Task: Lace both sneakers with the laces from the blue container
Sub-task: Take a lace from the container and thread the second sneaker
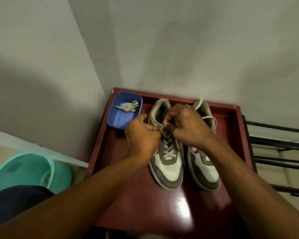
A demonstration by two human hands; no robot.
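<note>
Setting: a person's bare forearms reach over a dark red table (pixel 145 195) with a raised rim, pushed into a grey wall corner.
Blue container (pixel 124 116): sits in the table's far corner against the rim; it is the landmark for what follows.
Spare lace (pixel 129 106): a pale bundle lying inside the blue container, at its far end.
Near sneaker (pixel 166 163): grey, white and red, just beside the blue container, toe pointing toward the person.
Working lace (pixel 167 145): criss-crossed up the near sneaker's front; one loose end (pixel 208 117) trails across the collar of the far sneaker.
Far sneaker (pixel 205 173): parallel to the first, on its side away from the blue container, partly hidden by the right forearm.
Left hand (pixel 141 133): touching the blue container's near edge in this view, fingers curled, thumb and forefinger pinching the working lace at the top eyelet.
Right hand (pixel 185 125): over the near sneaker's tongue, fingers curled tight around the working lace.
Teal bucket (pixel 24 169): on the floor, well apart from the blue container, toward the person.
Black metal rack (pixel 274 144): beyond the table's opposite side.
</note>
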